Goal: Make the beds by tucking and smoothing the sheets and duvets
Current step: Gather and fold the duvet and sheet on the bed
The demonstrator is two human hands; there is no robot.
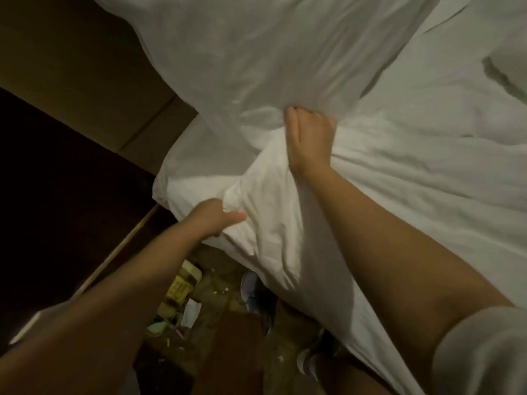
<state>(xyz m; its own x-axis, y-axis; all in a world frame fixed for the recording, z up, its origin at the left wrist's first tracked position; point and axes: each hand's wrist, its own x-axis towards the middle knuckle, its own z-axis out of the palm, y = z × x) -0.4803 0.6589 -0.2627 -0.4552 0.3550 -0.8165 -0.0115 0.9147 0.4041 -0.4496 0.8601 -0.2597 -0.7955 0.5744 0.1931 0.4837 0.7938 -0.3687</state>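
Duvet (273, 223), white and creased, drapes over the near corner of the bed (427, 172) and hangs down its side toward the person's legs. Below its hanging edge a grey shoe (252, 292) and a second shoe (309, 362) stand on a brown floor (219, 280) strewn with a paper scrap (190, 312) and other small litter.

The left hand (218, 216) is at the duvet's lower left edge. Its thumb lies across the top of a fold and its fingers are tucked beneath, pinching the cloth.

Farther in, the right hand (309, 138) is closed tight, fingers curled into a gathered bunch of the same white cloth, with the back of the hand toward the camera. Creases fan out from that fist across the bed. The cloth runs in a raised ridge from the left hand's pinch up to the right hand's fist.

Beyond the right hand a large, blurred billow of white fabric (256, 52) is raised above the mattress; whether it belongs to the duvet cannot be told. A brown wall (85, 67) stands to the left.
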